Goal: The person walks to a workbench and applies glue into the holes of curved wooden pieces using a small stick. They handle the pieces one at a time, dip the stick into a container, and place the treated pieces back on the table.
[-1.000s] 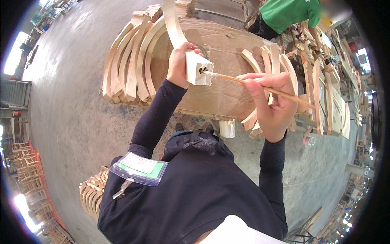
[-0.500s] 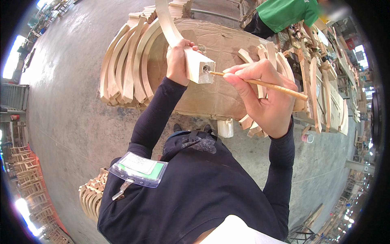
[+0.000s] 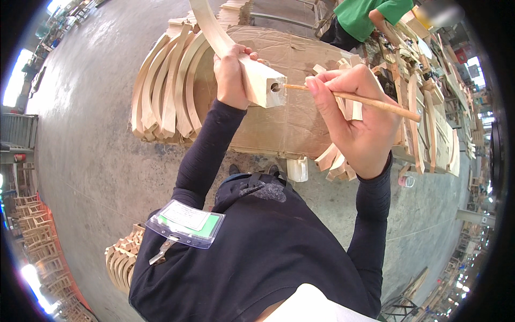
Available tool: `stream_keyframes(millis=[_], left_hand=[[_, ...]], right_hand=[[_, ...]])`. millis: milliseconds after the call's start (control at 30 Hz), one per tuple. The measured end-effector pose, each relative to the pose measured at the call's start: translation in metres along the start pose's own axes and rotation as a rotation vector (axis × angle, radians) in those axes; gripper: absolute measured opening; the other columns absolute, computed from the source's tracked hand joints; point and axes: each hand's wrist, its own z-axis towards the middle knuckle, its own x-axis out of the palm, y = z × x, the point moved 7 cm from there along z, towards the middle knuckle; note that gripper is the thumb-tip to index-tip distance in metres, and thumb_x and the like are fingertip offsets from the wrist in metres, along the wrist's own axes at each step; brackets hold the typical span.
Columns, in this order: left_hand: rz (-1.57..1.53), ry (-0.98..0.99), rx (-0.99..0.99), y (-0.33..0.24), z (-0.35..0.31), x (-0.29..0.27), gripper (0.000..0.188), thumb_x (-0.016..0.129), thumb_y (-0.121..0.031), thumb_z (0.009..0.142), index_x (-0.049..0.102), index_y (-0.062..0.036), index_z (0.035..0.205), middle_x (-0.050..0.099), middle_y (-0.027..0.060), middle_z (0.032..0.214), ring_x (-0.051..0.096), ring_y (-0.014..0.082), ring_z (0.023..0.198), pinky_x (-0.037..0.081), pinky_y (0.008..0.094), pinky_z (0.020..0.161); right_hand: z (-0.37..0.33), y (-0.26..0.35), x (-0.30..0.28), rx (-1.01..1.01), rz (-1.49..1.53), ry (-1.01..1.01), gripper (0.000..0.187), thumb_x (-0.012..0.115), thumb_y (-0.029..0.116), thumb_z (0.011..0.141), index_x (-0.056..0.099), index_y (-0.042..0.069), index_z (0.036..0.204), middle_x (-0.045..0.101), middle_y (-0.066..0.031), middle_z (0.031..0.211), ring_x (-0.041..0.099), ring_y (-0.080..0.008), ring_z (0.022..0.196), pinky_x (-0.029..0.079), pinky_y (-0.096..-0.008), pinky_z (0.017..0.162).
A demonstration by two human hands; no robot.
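Observation:
My left hand (image 3: pixel 232 77) is closed around a pale curved wooden piece (image 3: pixel 258 80), holding it up over the cardboard-covered bench. The piece's squared end faces right and has a dark round hole, with a wet-looking sheen around it. In a pinch between thumb and fingers, my right hand (image 3: pixel 362 115) grips a thin wooden stick (image 3: pixel 375 103). Its narrow tip is at the right edge of that squared end, beside the hole; whether it touches is hard to tell.
Cardboard (image 3: pixel 268 131) covers the bench. Curved wooden pieces (image 3: pixel 169 86) stand in a row at its left, more lie at its right. A white plastic container (image 3: pixel 298 169) sits by the near edge. A co-worker in a green shirt (image 3: pixel 357 19) is at the far right.
My right hand has drawn the stick to the right, so its tip has left the hole. The wooden piece has tilted slightly in my left hand. The co-worker's arm has shifted.

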Motion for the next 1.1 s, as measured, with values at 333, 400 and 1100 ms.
stream_keyframes(millis=[333, 400, 1100], left_hand=[[-0.097, 0.092, 0.049, -0.015, 0.012, 0.004, 0.022, 0.048, -0.001, 0.086, 0.03, -0.0069, 0.099, 0.05, 0.0109, 0.082, 0.054, 0.0186, 0.066, 0.053, 0.0389, 0.057], [-0.11, 0.093, 0.055, -0.018, 0.014, 0.004, 0.02, 0.048, -0.001, 0.086, 0.032, -0.0058, 0.098, 0.05, 0.0109, 0.083, 0.054, 0.0186, 0.067, 0.053, 0.039, 0.057], [-0.455, 0.322, -0.058, -0.02, -0.014, 0.035, 0.007, 0.043, -0.004, 0.092, 0.04, 0.002, 0.094, 0.047, 0.0084, 0.082, 0.053, 0.0173, 0.074, 0.051, 0.0259, 0.065]], right_hand=[[-0.013, -0.009, -0.008, 0.044, 0.203, -0.185, 0.02, 0.076, 0.003, 0.08, 0.057, 0.003, 0.074, 0.069, -0.0103, 0.074, 0.067, -0.0103, 0.067, 0.047, -0.0207, 0.054], [-0.021, -0.017, -0.006, 0.057, 0.292, -0.227, 0.019, 0.075, 0.001, 0.081, 0.056, 0.002, 0.078, 0.07, -0.0127, 0.077, 0.068, -0.012, 0.07, 0.048, -0.0209, 0.056], [-0.085, -0.036, 0.056, -0.026, 0.48, -0.714, 0.027, 0.072, -0.003, 0.081, 0.049, 0.0, 0.095, 0.068, -0.026, 0.098, 0.071, -0.0288, 0.09, 0.058, -0.0335, 0.076]])
